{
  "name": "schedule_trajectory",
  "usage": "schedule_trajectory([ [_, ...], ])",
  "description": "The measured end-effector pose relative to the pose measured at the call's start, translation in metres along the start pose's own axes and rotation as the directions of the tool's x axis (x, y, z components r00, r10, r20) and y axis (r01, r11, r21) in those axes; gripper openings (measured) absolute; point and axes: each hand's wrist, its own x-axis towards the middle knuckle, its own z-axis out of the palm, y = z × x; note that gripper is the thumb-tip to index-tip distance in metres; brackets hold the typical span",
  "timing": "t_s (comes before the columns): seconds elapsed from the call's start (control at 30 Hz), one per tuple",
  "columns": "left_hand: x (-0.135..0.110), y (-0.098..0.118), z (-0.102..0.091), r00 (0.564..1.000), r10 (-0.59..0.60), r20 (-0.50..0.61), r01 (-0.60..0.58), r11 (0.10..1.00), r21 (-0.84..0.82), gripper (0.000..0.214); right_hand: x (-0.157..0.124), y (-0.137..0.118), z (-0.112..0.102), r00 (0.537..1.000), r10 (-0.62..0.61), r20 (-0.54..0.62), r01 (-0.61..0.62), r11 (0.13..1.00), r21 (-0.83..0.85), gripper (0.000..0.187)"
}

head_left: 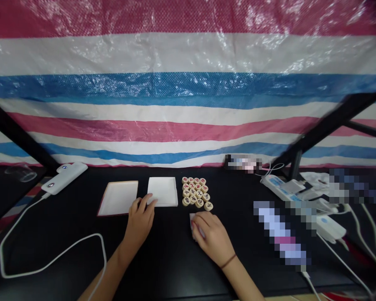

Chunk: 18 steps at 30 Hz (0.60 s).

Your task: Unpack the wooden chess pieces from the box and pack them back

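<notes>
My left hand reaches in between two shallow boxes, its fingers apart. Its fingertips lie at the near left corner of the white box tray; whether they press on it I cannot tell. Left of that hand is a second shallow box part, white inside with a dark red edge. My right hand is curled on the black table over a small whitish, flat-looking thing, mostly hidden under the fingers. Just beyond it, Chinese chess pieces stand in rows of low stacks, marked in red and black characters.
A white power bank with a white cable lies at the left, near a clear cup. On the right are a power strip with plugs and a blurred-out device on a cable. A striped tarp hangs behind the table.
</notes>
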Motion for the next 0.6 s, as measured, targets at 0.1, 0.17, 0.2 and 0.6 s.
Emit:
schedule_trajectory([
  [0.1, -0.008, 0.005, -0.001, 0.999, 0.016, 0.037, -0.018, 0.998, 0.062, 0.025, -0.021, 0.019, -0.001, 0.997, 0.072, 0.023, -0.069, 0.994, -0.086, 0.025],
  [0.17, -0.017, 0.01, -0.004, 0.997, 0.06, 0.046, -0.061, 0.998, 0.032, 0.025, -0.03, 0.027, 0.002, 0.993, 0.099, 0.059, -0.092, 0.989, -0.114, 0.03],
  [0.2, -0.023, 0.012, -0.007, 0.995, 0.081, 0.051, -0.08, 0.997, -0.003, 0.025, -0.033, 0.03, 0.003, 0.991, 0.113, 0.074, -0.104, 0.988, -0.115, 0.032],
  [0.6, -0.035, 0.017, -0.016, 0.98, -0.151, 0.127, 0.189, 0.9, -0.392, 0.031, -0.014, 0.023, -0.014, 0.905, 0.275, 0.326, -0.283, 0.959, -0.023, 0.01],
])
